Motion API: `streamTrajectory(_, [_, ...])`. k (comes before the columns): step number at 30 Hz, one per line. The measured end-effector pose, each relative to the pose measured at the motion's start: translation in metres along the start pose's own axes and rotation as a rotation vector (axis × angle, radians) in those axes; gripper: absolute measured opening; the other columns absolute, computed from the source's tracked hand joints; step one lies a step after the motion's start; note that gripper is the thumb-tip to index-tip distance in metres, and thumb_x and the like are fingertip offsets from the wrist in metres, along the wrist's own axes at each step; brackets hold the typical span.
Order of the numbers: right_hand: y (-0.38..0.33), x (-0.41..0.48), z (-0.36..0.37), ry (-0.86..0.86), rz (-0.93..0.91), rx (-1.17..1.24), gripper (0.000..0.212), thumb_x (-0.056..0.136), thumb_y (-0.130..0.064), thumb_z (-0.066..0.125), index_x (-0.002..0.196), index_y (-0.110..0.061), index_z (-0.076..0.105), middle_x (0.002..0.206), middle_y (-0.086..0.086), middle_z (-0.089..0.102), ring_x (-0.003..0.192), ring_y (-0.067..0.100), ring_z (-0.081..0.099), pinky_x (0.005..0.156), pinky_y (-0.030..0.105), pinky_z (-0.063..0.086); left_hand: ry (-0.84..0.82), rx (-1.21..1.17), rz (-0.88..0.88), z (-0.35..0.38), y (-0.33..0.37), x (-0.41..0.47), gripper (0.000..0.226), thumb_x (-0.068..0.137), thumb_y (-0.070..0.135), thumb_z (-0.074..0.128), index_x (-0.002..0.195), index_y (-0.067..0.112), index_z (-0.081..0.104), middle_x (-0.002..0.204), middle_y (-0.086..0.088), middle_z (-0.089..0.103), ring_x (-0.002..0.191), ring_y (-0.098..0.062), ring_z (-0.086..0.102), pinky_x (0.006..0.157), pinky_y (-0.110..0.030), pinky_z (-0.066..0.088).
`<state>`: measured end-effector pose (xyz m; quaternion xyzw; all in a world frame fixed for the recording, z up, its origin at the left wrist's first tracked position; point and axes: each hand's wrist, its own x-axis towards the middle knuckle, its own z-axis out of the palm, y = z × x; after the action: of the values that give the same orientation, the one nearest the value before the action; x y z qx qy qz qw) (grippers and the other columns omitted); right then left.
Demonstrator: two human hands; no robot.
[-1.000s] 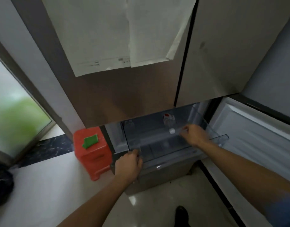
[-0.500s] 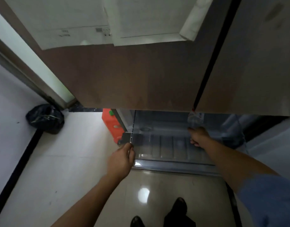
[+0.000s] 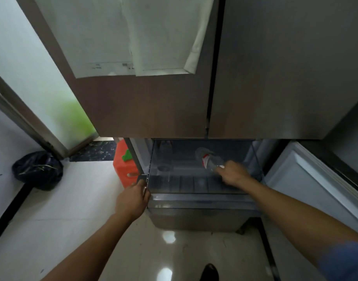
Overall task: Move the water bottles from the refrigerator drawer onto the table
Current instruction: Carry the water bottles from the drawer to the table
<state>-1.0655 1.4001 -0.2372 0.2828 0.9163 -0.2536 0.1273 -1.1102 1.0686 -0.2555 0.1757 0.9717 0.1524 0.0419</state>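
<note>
The clear refrigerator drawer [image 3: 196, 196] stands pulled out below the closed upper doors. Inside it at the right, a clear water bottle with a red and white label [image 3: 207, 159] lies tilted, and my right hand [image 3: 233, 173] grips it at the cap end. A second bottle [image 3: 165, 155] shows faintly upright at the drawer's back left. My left hand [image 3: 132, 199] grips the drawer's front left corner. No table is in view.
An orange plastic stool [image 3: 124, 169] with a green thing on top stands left of the drawer. A black bag [image 3: 37, 169] lies on the floor by the left wall. The open lower fridge door [image 3: 315, 183] stands at the right. Pale tiled floor lies below.
My right hand has closed round the labelled bottle and tipped it over toward me. The left hand stays on the drawer corner. The camera has shifted, showing more of the drawer.
</note>
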Motion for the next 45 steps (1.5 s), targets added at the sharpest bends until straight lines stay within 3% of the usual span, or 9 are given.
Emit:
streamTrajectory(5, [-0.016,-0.047,-0.023,0.214,-0.123,-0.188,0.043,0.093,-0.051,0.049,0.099,-0.011,0.065,0.102,0.011,0.068,0.092,0.031,0.063,0.068,0.033,0.043,0.047,0.007,0.013,-0.009,0.003,-0.025,0.024,0.092,0.036,0.047,0.110,0.022,0.055,0.110,-0.004,0.062,0.098,-0.027,0.058,0.074,-0.038,0.052])
streamTrajectory(13, [-0.025,-0.058,-0.018,0.159,-0.273,-0.037,0.032,0.084,-0.046,0.062,0.093,-0.016,0.066,0.092,0.005,0.068,0.083,0.024,0.062,0.069,0.034,0.050,0.145,0.043,0.007,-0.022,0.017,-0.038,0.022,0.089,0.035,0.054,0.106,0.022,0.059,0.106,-0.003,0.064,0.093,-0.024,0.056,0.075,-0.037,0.051])
streamTrajectory(16, [-0.020,-0.046,-0.020,0.047,-0.306,0.202,0.036,0.077,-0.057,0.069,0.087,-0.023,0.068,0.085,-0.004,0.067,0.081,0.018,0.063,0.069,0.033,0.048,0.157,0.012,0.010,-0.024,0.031,-0.030,0.021,0.089,0.032,0.056,0.107,0.021,0.059,0.105,-0.003,0.063,0.092,-0.023,0.056,0.072,-0.035,0.048])
streamTrajectory(20, [-0.011,-0.030,-0.021,-0.240,-0.222,0.589,0.052,0.090,-0.056,0.055,0.098,-0.007,0.071,0.087,0.002,0.063,0.086,0.019,0.059,0.067,0.029,0.043,0.132,-0.038,0.041,-0.017,0.063,-0.013,0.019,0.091,0.028,0.054,0.104,0.016,0.060,0.102,-0.006,0.062,0.089,-0.023,0.056,0.072,-0.033,0.046])
streamTrajectory(24, [0.009,-0.004,-0.010,-0.380,-0.036,0.762,0.034,0.101,-0.040,0.044,0.093,-0.018,0.069,0.089,-0.001,0.067,0.085,0.014,0.060,0.065,0.030,0.049,0.124,-0.147,0.083,-0.003,0.101,0.006,0.022,0.094,0.037,0.047,0.103,0.020,0.059,0.095,-0.002,0.063,0.083,-0.021,0.061,0.071,-0.036,0.052])
streamTrajectory(27, [0.031,0.016,0.002,-0.444,0.053,0.684,0.019,0.100,-0.024,0.047,0.096,-0.018,0.064,0.081,0.000,0.062,0.073,0.013,0.058,0.060,0.029,0.050,0.110,-0.201,0.112,0.003,0.132,0.018,0.039,0.093,0.050,0.035,0.109,0.022,0.057,0.090,0.000,0.064,0.079,-0.020,0.062,0.072,-0.041,0.053])
streamTrajectory(32, [0.059,0.039,0.010,-0.494,0.147,0.448,0.024,0.101,-0.024,0.043,0.115,-0.013,0.060,0.098,0.008,0.066,0.074,0.016,0.064,0.052,0.025,0.049,0.055,-0.116,0.248,0.007,0.180,0.034,0.065,0.087,0.069,0.020,0.120,0.023,0.053,0.093,0.000,0.063,0.080,-0.017,0.062,0.071,-0.038,0.053])
streamTrajectory(38, [0.077,0.057,0.010,-0.447,0.175,0.393,0.022,0.099,-0.026,0.049,0.112,-0.010,0.058,0.094,0.009,0.067,0.069,0.017,0.062,0.053,0.025,0.047,-0.018,0.140,0.277,0.017,0.196,0.040,0.038,0.094,0.054,0.039,0.103,0.018,0.048,0.091,-0.005,0.067,0.084,-0.026,0.063,0.068,-0.035,0.045])
streamTrajectory(45, [0.038,0.066,0.017,-0.415,0.095,0.386,0.014,0.098,-0.027,0.050,0.091,-0.018,0.056,0.077,0.002,0.061,0.060,0.011,0.056,0.050,0.022,0.041,0.129,0.018,0.089,-0.017,0.147,0.032,0.035,0.094,0.053,0.041,0.103,0.020,0.048,0.084,-0.006,0.068,0.074,-0.024,0.065,0.070,-0.039,0.055])
